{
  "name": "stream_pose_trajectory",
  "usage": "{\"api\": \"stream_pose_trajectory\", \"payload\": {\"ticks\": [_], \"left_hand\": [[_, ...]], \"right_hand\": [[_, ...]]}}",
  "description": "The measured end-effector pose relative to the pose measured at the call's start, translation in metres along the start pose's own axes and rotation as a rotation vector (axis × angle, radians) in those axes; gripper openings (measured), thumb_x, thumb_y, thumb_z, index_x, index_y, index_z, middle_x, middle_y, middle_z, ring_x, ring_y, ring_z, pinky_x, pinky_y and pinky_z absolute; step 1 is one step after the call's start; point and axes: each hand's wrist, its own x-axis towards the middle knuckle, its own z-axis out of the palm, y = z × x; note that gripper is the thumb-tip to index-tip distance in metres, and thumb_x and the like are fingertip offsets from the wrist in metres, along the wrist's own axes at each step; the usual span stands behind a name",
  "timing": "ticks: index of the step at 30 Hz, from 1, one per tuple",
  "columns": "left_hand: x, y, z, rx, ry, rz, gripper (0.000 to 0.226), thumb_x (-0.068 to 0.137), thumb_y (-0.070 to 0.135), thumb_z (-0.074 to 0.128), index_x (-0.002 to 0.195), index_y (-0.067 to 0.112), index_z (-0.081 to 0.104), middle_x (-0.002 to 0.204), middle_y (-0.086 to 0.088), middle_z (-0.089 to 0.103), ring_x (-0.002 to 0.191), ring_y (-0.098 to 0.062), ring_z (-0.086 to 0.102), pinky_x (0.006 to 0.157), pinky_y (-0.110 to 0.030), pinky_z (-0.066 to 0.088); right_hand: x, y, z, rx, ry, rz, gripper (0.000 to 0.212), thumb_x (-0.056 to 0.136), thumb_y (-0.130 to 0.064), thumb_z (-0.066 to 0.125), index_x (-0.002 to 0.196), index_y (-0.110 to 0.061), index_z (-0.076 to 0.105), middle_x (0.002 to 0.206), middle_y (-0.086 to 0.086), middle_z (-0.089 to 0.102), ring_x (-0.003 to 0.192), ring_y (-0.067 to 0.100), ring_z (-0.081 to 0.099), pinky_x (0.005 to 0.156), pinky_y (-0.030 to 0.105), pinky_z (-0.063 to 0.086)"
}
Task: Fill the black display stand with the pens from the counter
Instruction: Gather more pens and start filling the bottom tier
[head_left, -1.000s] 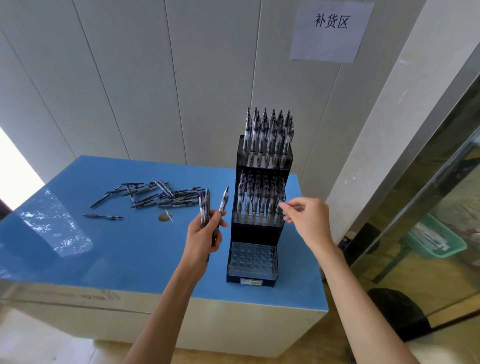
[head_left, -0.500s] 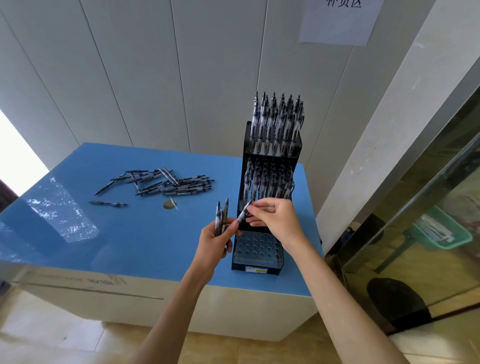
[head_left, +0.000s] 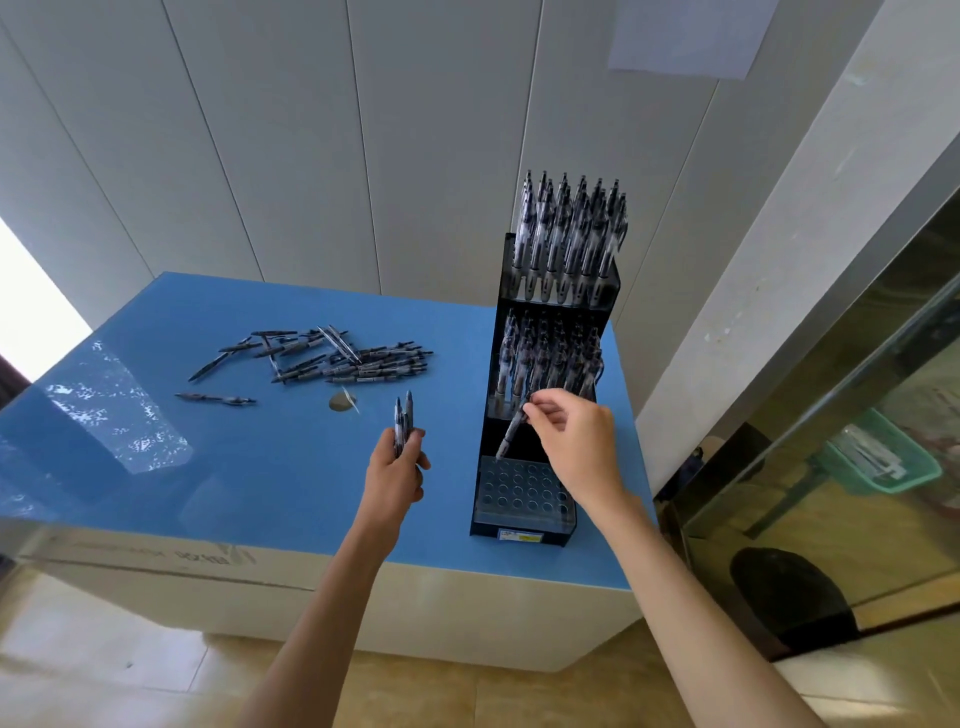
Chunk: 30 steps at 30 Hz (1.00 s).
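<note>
Pinched in our right hand (head_left: 574, 441), one pen (head_left: 510, 434) tilts over the black display stand (head_left: 524, 526); left hand (head_left: 396, 474) grips spare pens (head_left: 402, 422); loose pens (head_left: 332, 358) lie nearby; middle tier partly hidden

Bright daylight pouring in from the left, white glare patch on the blue counter (head_left: 104, 415), wide-angle bending at edges, soft focus overall

Black display stand and pens, right of centre in the frame

The three-tier black display stand (head_left: 540, 452) stands upright, its top and middle tiers packed with upright pens, its bottom tier a grid of open holes. One tilted pen (head_left: 511, 431) points tip-down at the bottom tier's back left corner. Loose pens (head_left: 337, 358) lie scattered at centre left; a few more pens (head_left: 402, 421) stand bunched upright at centre.
</note>
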Motion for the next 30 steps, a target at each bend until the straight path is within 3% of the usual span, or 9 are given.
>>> {"api": "stream_pose_trajectory", "payload": {"ticks": [2, 6, 13, 19, 24, 30], "left_hand": [[-0.002, 0.002, -0.001, -0.01, -0.025, 0.051, 0.021, 0.109, 0.029, 0.045, 0.117, 0.018, 0.061, 0.075, -0.002, 0.051, 0.053, -0.01, 0.032, 0.05, -0.025, 0.031], [-0.004, 0.002, -0.002, 0.011, -0.031, 0.092, 0.022, 0.11, 0.03, 0.044, 0.119, 0.026, 0.063, 0.073, 0.002, 0.049, 0.055, -0.01, 0.031, 0.048, -0.022, 0.029], [-0.005, 0.001, -0.005, -0.019, -0.036, 0.044, 0.021, 0.11, 0.025, 0.042, 0.116, 0.012, 0.056, 0.08, 0.0, 0.055, 0.055, -0.009, 0.033, 0.05, -0.024, 0.028], [-0.007, 0.001, -0.008, -0.001, -0.035, 0.087, 0.022, 0.11, 0.027, 0.044, 0.115, 0.016, 0.062, 0.08, -0.001, 0.054, 0.055, -0.009, 0.034, 0.049, -0.023, 0.029], [-0.007, 0.002, -0.006, -0.044, -0.094, 0.05, 0.025, 0.111, 0.024, 0.042, 0.116, 0.014, 0.063, 0.074, 0.001, 0.049, 0.051, -0.008, 0.028, 0.046, -0.023, 0.024], [-0.011, 0.005, 0.0, -0.083, -0.15, 0.04, 0.021, 0.109, 0.018, 0.046, 0.113, 0.003, 0.061, 0.076, -0.003, 0.058, 0.051, -0.012, 0.03, 0.047, -0.024, 0.023]], "right_hand": [[-0.002, 0.001, 0.005, -0.056, 0.005, -0.061, 0.008, 0.089, -0.011, 0.075, 0.096, -0.007, 0.078, 0.082, 0.0, 0.076, 0.072, 0.004, 0.066, 0.073, 0.01, 0.053], [-0.006, 0.002, 0.016, -0.07, -0.003, -0.095, 0.01, 0.088, -0.009, 0.075, 0.098, -0.006, 0.078, 0.083, 0.002, 0.077, 0.073, 0.007, 0.069, 0.074, 0.021, 0.058], [-0.005, 0.003, 0.027, -0.092, -0.018, -0.121, 0.011, 0.089, -0.01, 0.074, 0.098, -0.006, 0.078, 0.084, 0.002, 0.077, 0.073, 0.011, 0.07, 0.073, 0.03, 0.061], [-0.005, 0.007, 0.03, -0.144, -0.046, -0.133, 0.012, 0.089, -0.01, 0.074, 0.101, -0.006, 0.077, 0.087, 0.002, 0.077, 0.076, 0.011, 0.071, 0.075, 0.032, 0.061], [-0.012, 0.014, 0.038, -0.172, -0.131, -0.084, 0.009, 0.09, -0.011, 0.073, 0.098, -0.008, 0.077, 0.081, 0.001, 0.076, 0.073, 0.013, 0.07, 0.074, 0.035, 0.061], [-0.016, 0.022, 0.044, -0.187, -0.192, 0.019, 0.008, 0.092, -0.013, 0.072, 0.096, -0.009, 0.078, 0.077, 0.002, 0.075, 0.069, 0.014, 0.07, 0.071, 0.038, 0.06]]}}
